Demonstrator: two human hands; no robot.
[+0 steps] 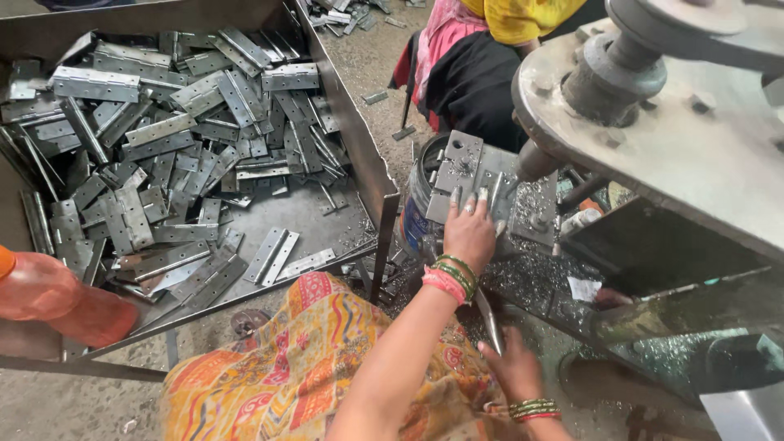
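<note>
Hinge plate — left hand flat on it | right hand gripping lever

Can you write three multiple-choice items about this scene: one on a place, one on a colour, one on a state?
1. Where do the loose hinges lie?
A. in the metal tray
B. on the press
C. in a bucket

2. What colour is the bottle at the left edge?
A. blue
B. orange
C. white

3. What does the left hand do?
A. hangs free
B. grips the bottle
C. rests on the die plate

Answers: 1 A, the hinges are heaped inside the tray; 2 B, it is orange; 3 C, the fingers are spread on the plate.
</note>
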